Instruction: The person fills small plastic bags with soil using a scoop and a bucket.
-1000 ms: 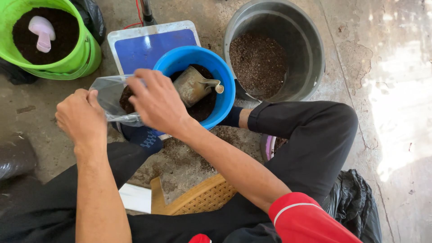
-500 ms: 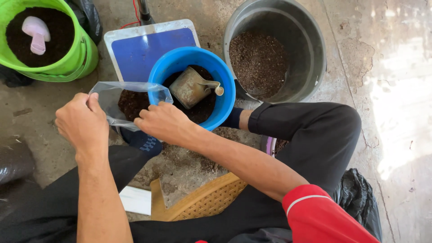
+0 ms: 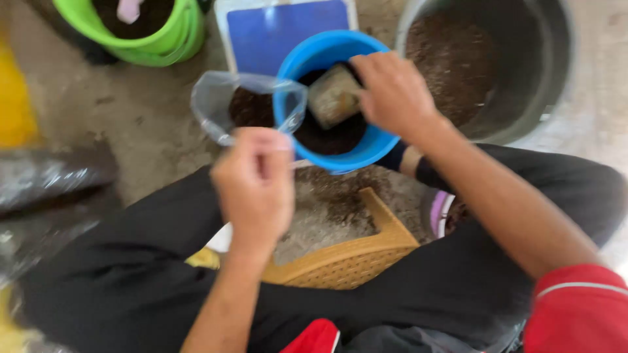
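The person sat low with dark-trousered legs folded around a yellow woven stool (image 3: pixel 347 258), both hands out in front. The left hand (image 3: pixel 255 186) was pinched closed on the near edge of a clear plastic bag (image 3: pixel 229 108), holding its mouth open; the bag already had dark soil in its bottom and hung just beside the blue bucket (image 3: pixel 294 78), touching its rim at about nine o'clock. The right hand (image 3: pixel 396 95) reached over the bucket from three o'clock, fingers curled around a tan scoop (image 3: pixel 333 98) that lay tilted on the soil inside. Behind the bucket, at twelve o'clock, stood a flat scale with a blue rectangular top (image 3: pixel 281 29) and a pale frame; the bucket covered its near edge. At two o'clock sat a big grey tub (image 3: pixel 543 78), soil piled inside it. At ten o'clock was a bright green bucket (image 3: pixel 170 39) of soil with something pale pink lying in it, cut off by the frame. A dark, shiny plastic sack (image 3: pixel 52 189), much blurred, lay on the concrete floor at eight o'clock.
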